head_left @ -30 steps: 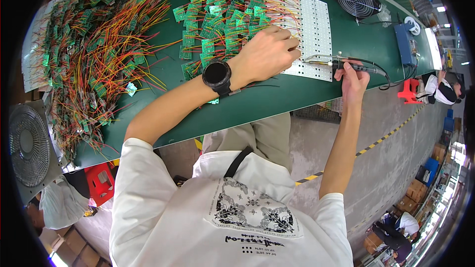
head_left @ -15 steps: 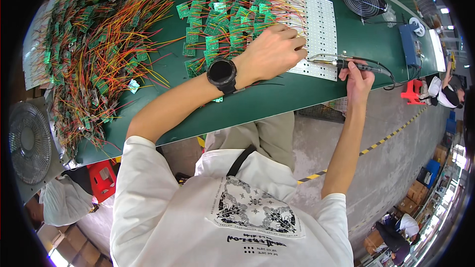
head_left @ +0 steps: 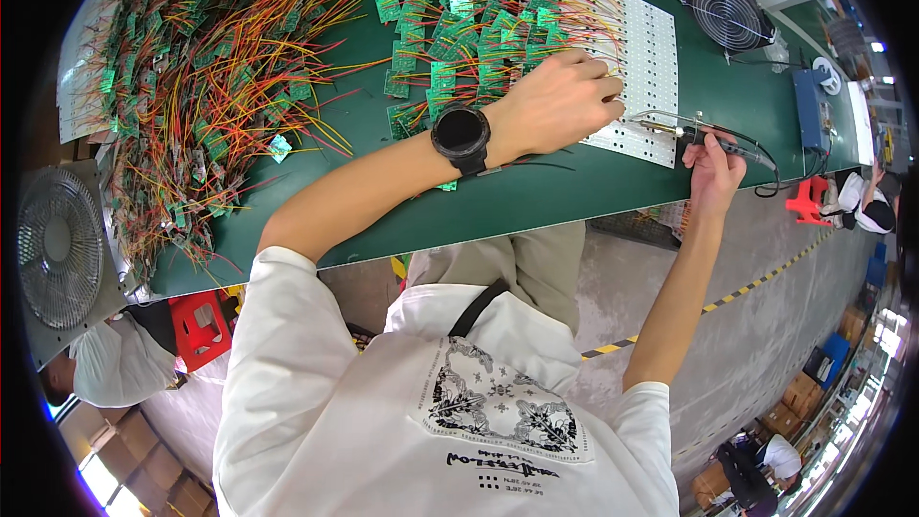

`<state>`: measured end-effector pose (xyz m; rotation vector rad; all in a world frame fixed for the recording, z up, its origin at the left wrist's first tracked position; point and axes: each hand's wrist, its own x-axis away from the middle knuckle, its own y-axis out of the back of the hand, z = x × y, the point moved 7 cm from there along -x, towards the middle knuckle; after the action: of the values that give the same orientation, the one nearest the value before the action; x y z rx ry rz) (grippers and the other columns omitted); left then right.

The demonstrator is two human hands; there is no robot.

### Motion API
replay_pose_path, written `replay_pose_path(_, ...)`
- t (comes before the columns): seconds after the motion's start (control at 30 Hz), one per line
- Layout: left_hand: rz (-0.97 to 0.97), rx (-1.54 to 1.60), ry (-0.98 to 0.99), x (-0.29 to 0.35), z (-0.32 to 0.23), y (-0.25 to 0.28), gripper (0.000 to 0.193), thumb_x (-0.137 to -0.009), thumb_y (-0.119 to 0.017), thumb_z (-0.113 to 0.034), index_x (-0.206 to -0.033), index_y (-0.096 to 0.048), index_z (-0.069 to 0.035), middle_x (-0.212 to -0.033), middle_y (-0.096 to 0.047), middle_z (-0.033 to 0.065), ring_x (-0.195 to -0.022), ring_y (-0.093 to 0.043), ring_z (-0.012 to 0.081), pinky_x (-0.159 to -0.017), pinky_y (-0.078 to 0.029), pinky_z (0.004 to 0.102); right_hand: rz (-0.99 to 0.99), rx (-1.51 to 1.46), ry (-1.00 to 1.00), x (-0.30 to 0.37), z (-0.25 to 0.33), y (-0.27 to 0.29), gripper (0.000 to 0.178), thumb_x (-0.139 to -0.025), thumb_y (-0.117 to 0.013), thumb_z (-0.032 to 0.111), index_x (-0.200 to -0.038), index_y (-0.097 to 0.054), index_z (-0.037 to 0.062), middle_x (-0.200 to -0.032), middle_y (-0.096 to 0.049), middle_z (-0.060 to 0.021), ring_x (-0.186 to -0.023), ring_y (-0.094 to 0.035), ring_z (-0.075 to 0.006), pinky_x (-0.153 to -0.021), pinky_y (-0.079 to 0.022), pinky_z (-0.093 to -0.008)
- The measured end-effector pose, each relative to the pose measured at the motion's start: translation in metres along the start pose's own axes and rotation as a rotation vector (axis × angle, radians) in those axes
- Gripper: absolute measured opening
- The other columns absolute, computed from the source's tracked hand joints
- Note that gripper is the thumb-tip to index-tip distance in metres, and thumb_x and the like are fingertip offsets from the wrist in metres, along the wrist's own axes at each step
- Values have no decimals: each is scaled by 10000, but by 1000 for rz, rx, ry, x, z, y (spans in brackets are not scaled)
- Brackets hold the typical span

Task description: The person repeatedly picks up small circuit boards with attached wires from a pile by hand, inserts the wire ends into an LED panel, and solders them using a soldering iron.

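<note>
My left hand (head_left: pixel 567 103), a dark watch on its wrist, rests over the lower part of a white perforated board (head_left: pixel 651 72). Its fingers are curled together, and whatever they pinch is hidden under them. In my right hand (head_left: pixel 716 172), at the board's right side, is a soldering iron (head_left: pixel 697 136). The iron's metal tip points left and lies close to the left fingertips, low over the board. Rows of green circuit boards (head_left: pixel 442 77) with red and yellow wires spread left of the white board, their wires reaching onto it.
A large heap of wired circuit boards (head_left: pixel 225 86) covers the left of the green table (head_left: pixel 373 215). A black fan (head_left: pixel 729 14) and a blue soldering station (head_left: pixel 812 105) stand at the right. Beyond the left edge is a grey fan (head_left: pixel 59 249); red stools (head_left: pixel 201 330) stand on the floor.
The whole scene has shifted slightly rightward in the picture as the camera turned. Both hands and the soldering iron keep nearly the same place over the white board.
</note>
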<state>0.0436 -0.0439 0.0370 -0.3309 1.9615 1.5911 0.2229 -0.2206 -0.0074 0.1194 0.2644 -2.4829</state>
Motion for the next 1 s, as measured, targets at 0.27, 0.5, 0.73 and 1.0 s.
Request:
replay_pose_path(0.27,19,-5,-12,2,3,0,90,-719,-635,-133,-789,-626,-77,-826,-576,37,-837,-572,201,-765,-449,335,-25,10,-1,-1,0,-6,214,-872,-617,63,-1009,-588,-99,-768,-624,-137,-556,-575,-189,-495,-437,-283)
replay_pose_path(0.5,31,-20,25,-3,-4,23,159,-760,-660,-213,-837,-626,-78,-867,-575,59,-885,-566,225,-824,-434,355,-154,-20,-12,-6,-4,-5,206,-878,-637,69,-1024,-597,-70,-759,-629,-124,-611,-579,-178,-551,-435,-278)
replay_pose_path(0.73,-110,111,137,-7,-25,106,214,-795,-674,-233,-918,-615,-68,-857,-578,82,-812,-575,262,-744,-458,358,-148,27,-2,-6,-4,4,223,-889,-635,87,-1043,-598,-71,-765,-634,-110,-610,-569,-150,-561,-426,-266)
replay_pose_path(1.0,-85,-242,810,140,-21,157,125,-783,-645,-104,-897,-610,-66,-806,-597,70,-640,-619,258,-538,-490,366,-119,-46,-6,-6,-8,1,218,-878,-651,102,-1024,-604,-53,-742,-632,-98,-591,-569,-142,-538,-414,-252)
